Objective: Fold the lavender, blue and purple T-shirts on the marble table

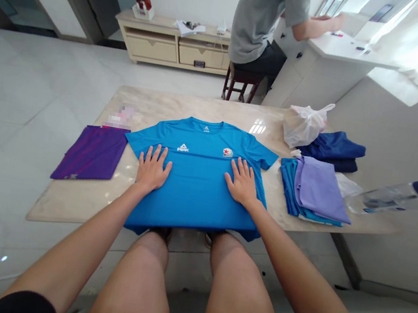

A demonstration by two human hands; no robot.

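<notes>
A bright blue T-shirt (195, 191) lies spread out, front up, on the marble-look table, its collar at the far side. White lettering and a small round badge mark its chest, and its lower part hangs over the near edge. My left hand (153, 168) rests flat on the shirt's left side, fingers spread. On the right side of the chest, below the badge, my right hand (243, 182) also lies flat with its fingers apart. Neither hand grips the cloth. A folded purple garment (93, 153) is on the table left of the shirt.
Folded clothes (319, 191) in blue and lilac are stacked at the table's (65, 202) right, near a dark blue garment (333, 148), a white plastic bag (305, 124) and a clear bottle (398, 199). Beyond, a person in grey (259, 21) sits at a white desk (347, 49).
</notes>
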